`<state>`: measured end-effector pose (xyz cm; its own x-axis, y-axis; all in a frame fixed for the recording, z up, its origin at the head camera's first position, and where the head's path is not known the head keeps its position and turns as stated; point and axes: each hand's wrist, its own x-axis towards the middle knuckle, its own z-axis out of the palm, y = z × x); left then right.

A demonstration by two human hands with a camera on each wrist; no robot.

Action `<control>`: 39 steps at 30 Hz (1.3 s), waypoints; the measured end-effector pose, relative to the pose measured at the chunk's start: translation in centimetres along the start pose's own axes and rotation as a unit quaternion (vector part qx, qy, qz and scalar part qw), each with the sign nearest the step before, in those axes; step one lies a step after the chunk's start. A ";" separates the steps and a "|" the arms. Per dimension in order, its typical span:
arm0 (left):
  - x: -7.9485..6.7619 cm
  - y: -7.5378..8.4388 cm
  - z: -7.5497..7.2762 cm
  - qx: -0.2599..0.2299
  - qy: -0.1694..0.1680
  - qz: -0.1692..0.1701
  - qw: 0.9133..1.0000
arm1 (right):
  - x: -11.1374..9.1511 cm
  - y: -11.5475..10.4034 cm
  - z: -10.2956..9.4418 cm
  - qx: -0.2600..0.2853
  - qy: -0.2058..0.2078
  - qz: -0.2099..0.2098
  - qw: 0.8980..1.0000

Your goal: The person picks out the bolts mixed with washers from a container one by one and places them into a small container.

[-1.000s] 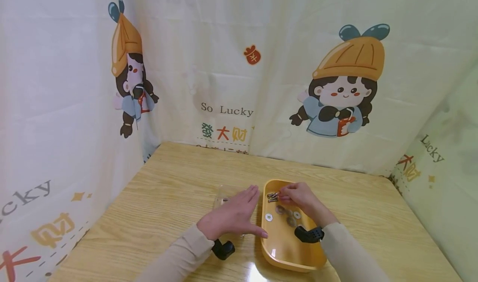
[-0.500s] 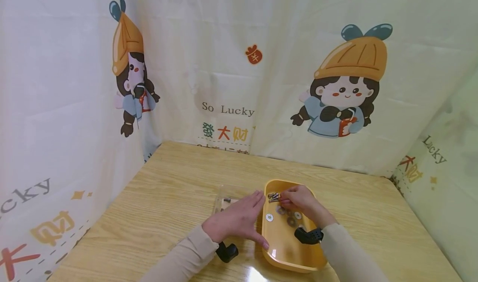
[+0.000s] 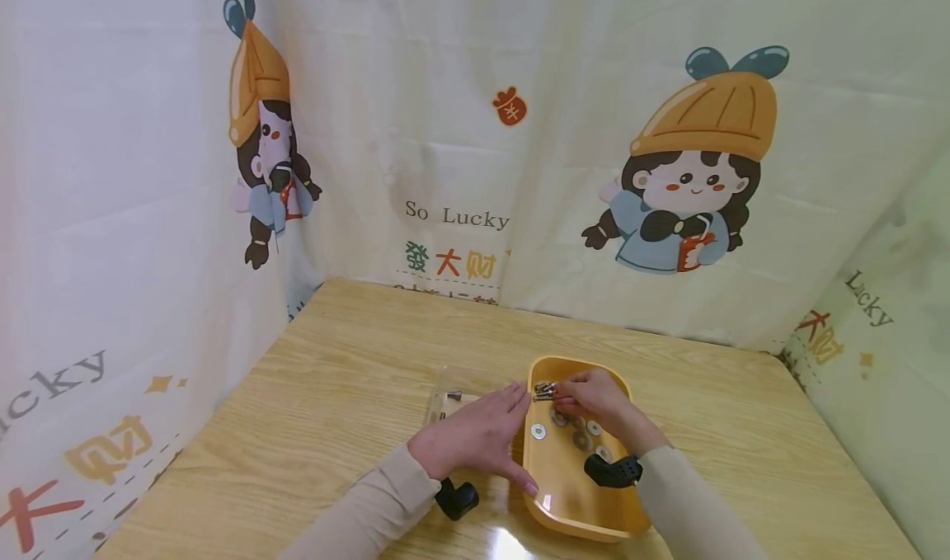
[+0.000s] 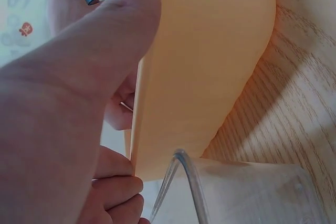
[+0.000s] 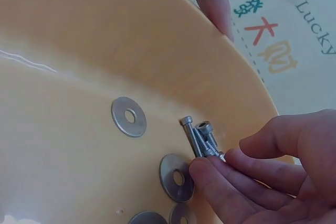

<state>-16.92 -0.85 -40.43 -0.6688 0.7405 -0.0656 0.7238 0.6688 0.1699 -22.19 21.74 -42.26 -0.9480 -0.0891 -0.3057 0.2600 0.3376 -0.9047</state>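
Observation:
A yellow-orange plastic tray (image 3: 567, 490) sits in front of me on the wooden table. My left hand (image 3: 475, 432) rests along its left rim, fingers extended and thumb spread toward the near end. Inside, at the far left, lies a small pile of socket head screws (image 5: 194, 135). My right hand (image 3: 597, 397) reaches in and pinches at the lower ends of these screws, which its fingertips partly hide. Several flat metal washers (image 5: 121, 119) lie loose on the tray floor, one close beside the fingertips.
A clear plastic box (image 3: 441, 378) stands left of the tray, partly behind my left hand, with a few small metal pieces (image 3: 453, 395) in it. Printed curtains (image 3: 445, 148) hang behind the table and along both sides.
My left hand has shifted right and slightly down against the tray's rim, uncovering more of the clear box. The right hand stays at the screws. The view has turned slightly left.

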 end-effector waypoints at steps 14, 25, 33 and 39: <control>0.2 0.3 -0.2 0.012 -0.007 -0.008 1.000 | -0.6 -0.1 0.9 0.028 -0.035 -0.024 0.999; 0.1 0.3 -0.5 -0.003 -0.012 0.001 1.000 | -0.5 -0.2 2.0 0.071 -0.075 -0.027 0.994; 0.2 0.3 -0.5 -0.004 -0.015 -0.001 1.000 | -0.5 -0.3 2.3 0.080 -0.067 -0.010 0.995; 0.2 0.3 -0.5 0.000 -0.012 -0.002 1.000 | -0.4 0.0 2.4 0.103 -0.073 -0.011 0.992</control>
<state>-16.88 -0.53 -39.94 -0.6672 0.7393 -0.0908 0.7212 0.6717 0.1690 -21.32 19.52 -42.88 -0.9211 -0.2338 -0.3113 0.2860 0.1360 -0.9485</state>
